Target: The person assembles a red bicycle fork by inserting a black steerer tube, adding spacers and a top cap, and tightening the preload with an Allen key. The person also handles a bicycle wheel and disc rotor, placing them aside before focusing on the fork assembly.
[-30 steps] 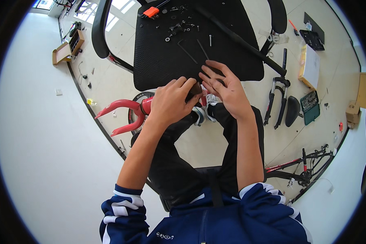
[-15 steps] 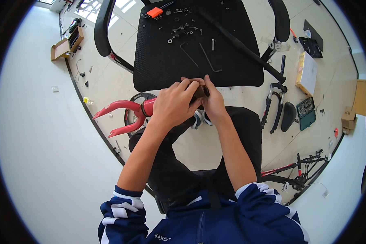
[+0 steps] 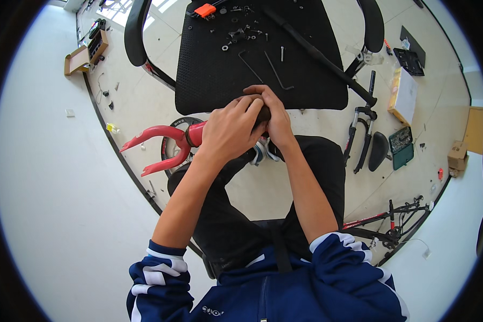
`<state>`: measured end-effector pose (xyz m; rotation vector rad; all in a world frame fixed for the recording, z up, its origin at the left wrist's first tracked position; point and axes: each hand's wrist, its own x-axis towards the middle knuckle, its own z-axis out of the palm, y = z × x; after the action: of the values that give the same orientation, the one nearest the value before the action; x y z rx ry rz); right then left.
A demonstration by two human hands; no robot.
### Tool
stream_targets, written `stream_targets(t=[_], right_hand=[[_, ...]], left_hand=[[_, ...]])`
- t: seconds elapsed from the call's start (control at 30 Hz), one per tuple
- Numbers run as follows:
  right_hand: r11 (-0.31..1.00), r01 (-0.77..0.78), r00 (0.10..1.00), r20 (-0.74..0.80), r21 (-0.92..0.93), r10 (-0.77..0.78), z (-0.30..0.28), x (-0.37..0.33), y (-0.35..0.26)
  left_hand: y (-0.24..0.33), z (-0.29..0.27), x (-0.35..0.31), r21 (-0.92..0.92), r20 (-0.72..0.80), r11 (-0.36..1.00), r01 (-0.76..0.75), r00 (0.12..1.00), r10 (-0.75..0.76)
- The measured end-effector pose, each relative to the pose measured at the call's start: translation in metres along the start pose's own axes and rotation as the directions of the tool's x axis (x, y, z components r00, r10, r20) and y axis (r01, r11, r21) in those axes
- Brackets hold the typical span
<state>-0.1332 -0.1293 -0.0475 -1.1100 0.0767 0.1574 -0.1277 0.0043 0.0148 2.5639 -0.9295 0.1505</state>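
A red bicycle fork (image 3: 195, 134) lies sideways over my lap, its two legs pointing left. My left hand (image 3: 228, 129) is closed around the red tube behind the fork crown, palm down. At the tube's right end is a dark part (image 3: 263, 115), mostly covered by my fingers; its kind I cannot make out. My right hand (image 3: 278, 119) wraps around that dark part from the right, its fingers over the top and meeting my left fingers. Beyond my hands, the black chair seat (image 3: 209, 86) carries two hex keys (image 3: 278, 72) and a bolt (image 3: 282, 53).
Small metal parts (image 3: 240, 35), an orange tool holder (image 3: 204, 10) and a black handlebar (image 3: 311, 52) also lie on the seat. A suspension fork (image 3: 359, 129), saddle (image 3: 379, 150) and green case (image 3: 402, 153) are on the floor at right, with a bicycle frame (image 3: 392, 228) nearer.
My right hand has shifted slightly up and left, its fingers now curled over the dark part's top. My left hand keeps its hold on the fork. The whole view has tilted slightly.
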Motion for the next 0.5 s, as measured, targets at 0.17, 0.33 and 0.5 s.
stream_targets(t=[0.17,0.33,0.5], right_hand=[[0.994,-0.062,0.996,0.062,0.087,0.057,0.001,-0.001,-0.008],[0.995,-0.088,0.989,0.123,0.043,0.083,-0.005,-0.001,-0.012],[0.964,-0.142,0.985,0.068,-0.225,0.161,0.0,-0.011,-0.026]], left_hand=[[0.002,-0.003,0.0,0.012,0.052,0.999,0.042,0.998,-0.042],[0.001,-0.007,0.001,0.031,0.089,0.999,0.022,0.996,-0.025],[0.0,-0.007,-0.001,0.044,0.084,0.999,0.03,0.996,-0.034]])
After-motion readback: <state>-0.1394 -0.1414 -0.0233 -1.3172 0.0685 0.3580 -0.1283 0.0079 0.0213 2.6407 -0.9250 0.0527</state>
